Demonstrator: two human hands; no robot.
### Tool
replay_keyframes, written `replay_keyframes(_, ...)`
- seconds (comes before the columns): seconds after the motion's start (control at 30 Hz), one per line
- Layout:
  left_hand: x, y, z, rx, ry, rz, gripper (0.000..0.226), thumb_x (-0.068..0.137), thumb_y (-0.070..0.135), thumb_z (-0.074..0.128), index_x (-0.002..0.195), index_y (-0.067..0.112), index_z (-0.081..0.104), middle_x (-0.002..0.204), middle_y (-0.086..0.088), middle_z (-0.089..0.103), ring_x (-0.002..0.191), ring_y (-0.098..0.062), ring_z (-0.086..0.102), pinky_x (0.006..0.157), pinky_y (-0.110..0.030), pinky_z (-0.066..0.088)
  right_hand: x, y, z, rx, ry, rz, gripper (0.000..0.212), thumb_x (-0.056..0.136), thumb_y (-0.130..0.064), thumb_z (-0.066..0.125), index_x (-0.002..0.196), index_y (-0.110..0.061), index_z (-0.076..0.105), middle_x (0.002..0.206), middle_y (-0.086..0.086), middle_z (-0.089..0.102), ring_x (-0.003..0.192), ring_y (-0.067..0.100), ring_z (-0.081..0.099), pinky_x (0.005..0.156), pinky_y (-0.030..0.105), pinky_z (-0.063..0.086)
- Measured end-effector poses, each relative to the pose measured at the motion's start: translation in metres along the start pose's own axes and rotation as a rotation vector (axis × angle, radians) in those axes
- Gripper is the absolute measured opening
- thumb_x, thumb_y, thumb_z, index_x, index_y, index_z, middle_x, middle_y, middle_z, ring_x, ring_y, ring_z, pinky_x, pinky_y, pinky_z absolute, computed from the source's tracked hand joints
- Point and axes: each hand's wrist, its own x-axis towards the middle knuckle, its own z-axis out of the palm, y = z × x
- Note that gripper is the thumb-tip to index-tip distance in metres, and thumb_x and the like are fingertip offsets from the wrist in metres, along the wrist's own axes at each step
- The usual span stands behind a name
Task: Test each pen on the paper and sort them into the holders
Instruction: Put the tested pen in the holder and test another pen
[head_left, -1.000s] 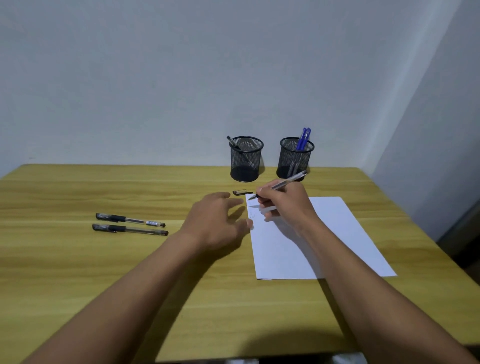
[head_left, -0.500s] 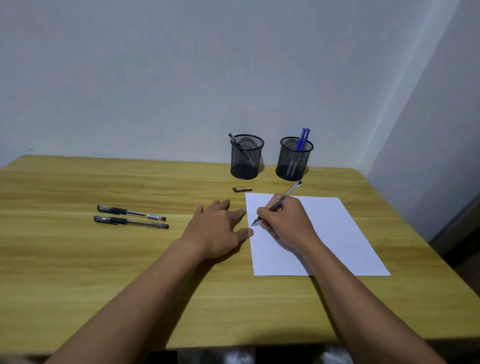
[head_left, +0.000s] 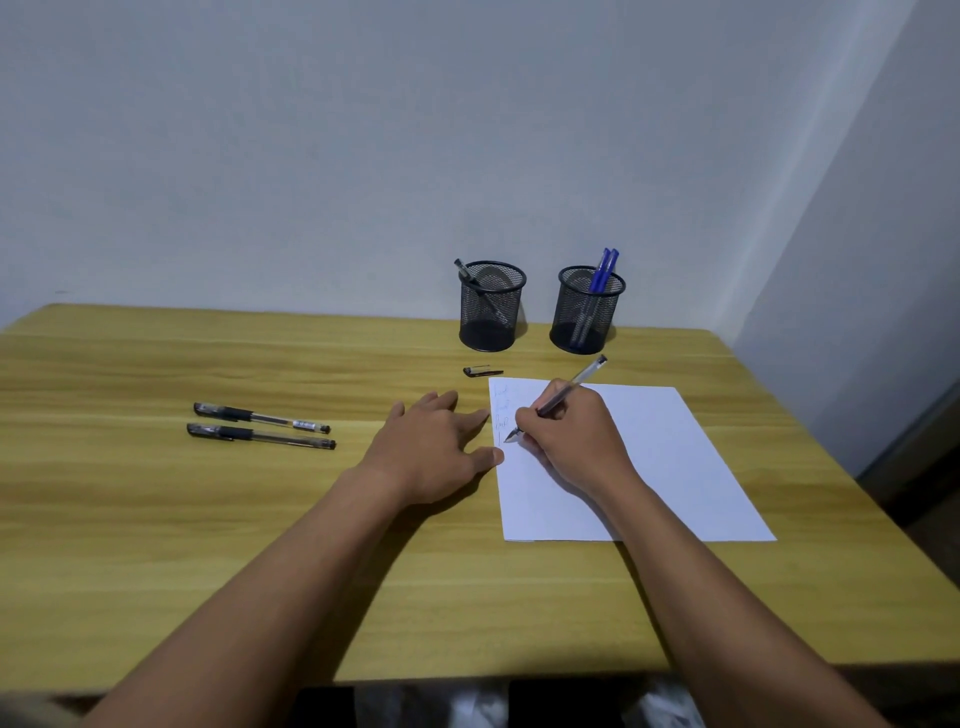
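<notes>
The right hand (head_left: 576, 441) is curled in a writing grip around a clear-barrelled pen (head_left: 558, 397), fingers pinched near the tip; the tip touches the white sheet of paper (head_left: 649, 457) close to the sheet's left edge, just below a few faint scribbles (head_left: 501, 408) that run down from its far left corner. The barrel slants up and away from the hand toward the far edge of the wooden tabletop (head_left: 208, 519).

The left hand (head_left: 436, 447) lies flat and open, palm down, holding nothing, on the tabletop just beside the paper's left edge, with its thumb and forefinger touching that edge.

A small dark pen cap (head_left: 482, 371) lies on the tabletop just beyond the paper's far left corner, apart from both hands.

Two capped black pens (head_left: 260, 428) lie side by side, nearly parallel, well to the left of the left hand, toward the left part of the tabletop.

Near the far edge stand two black mesh cylindrical holders. The left holder (head_left: 491, 306) has one black pen (head_left: 475, 286) leaning in it. The right holder (head_left: 587, 312) has two blue pens (head_left: 600, 270) standing in it, their caps above the rim.
</notes>
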Motion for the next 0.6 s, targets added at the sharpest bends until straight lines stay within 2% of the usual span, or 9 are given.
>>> replay_keyframes(0.17, -0.0001, 0.001, -0.0018, -0.011, -0.004, -0.005, 0.066, 0.091, 0.067, 0.044, 0.151, 0.041, 0.033, 0.165, -0.004, 0.017, 0.153, -0.022, 0.009, 0.122, -0.051, 0.007, -0.0004, -0.0006, -0.0013, -0.013, 0.009, -0.001, 0.018, 0.078, -0.026, 0.073, 0.075, -0.01, 0.065, 0.063, 0.002, 0.069, 0.07, 0.027, 0.074, 0.069, 0.059, 0.061)
replay_keyframes(0.33, 0.0001, 0.0011, -0.0007, -0.021, -0.001, -0.005, 0.066, 0.091, 0.067, 0.045, 0.15, 0.041, 0.033, 0.165, -0.004, 0.018, 0.153, -0.022, 0.009, 0.121, -0.051, 0.007, -0.0008, -0.0034, -0.003, -0.067, 0.048, -0.003, 0.017, 0.085, -0.022, 0.072, 0.079, -0.008, 0.065, 0.068, 0.004, 0.072, 0.072, 0.024, 0.074, 0.071, 0.051, 0.063)
replay_keyframes(0.47, 0.0013, 0.0002, -0.0007, -0.021, -0.006, -0.009, 0.067, 0.09, 0.067, 0.045, 0.151, 0.041, 0.033, 0.165, -0.003, 0.018, 0.153, -0.022, 0.008, 0.122, -0.051, 0.007, 0.0001, -0.0036, -0.0019, -0.072, 0.07, -0.007, 0.019, 0.09, -0.021, 0.07, 0.08, -0.007, 0.064, 0.065, 0.009, 0.071, 0.058, 0.027, 0.07, 0.057, 0.041, 0.059)
replay_keyframes(0.6, 0.002, -0.0011, 0.0009, -0.031, 0.008, -0.002, 0.065, 0.09, 0.067, 0.046, 0.149, 0.042, 0.035, 0.164, -0.004, 0.02, 0.152, -0.023, 0.01, 0.121, -0.051, 0.008, 0.0, -0.0048, -0.0036, -0.064, 0.036, 0.01, 0.018, 0.082, -0.02, 0.072, 0.073, -0.008, 0.062, 0.064, 0.006, 0.067, 0.063, 0.023, 0.067, 0.061, 0.04, 0.056)
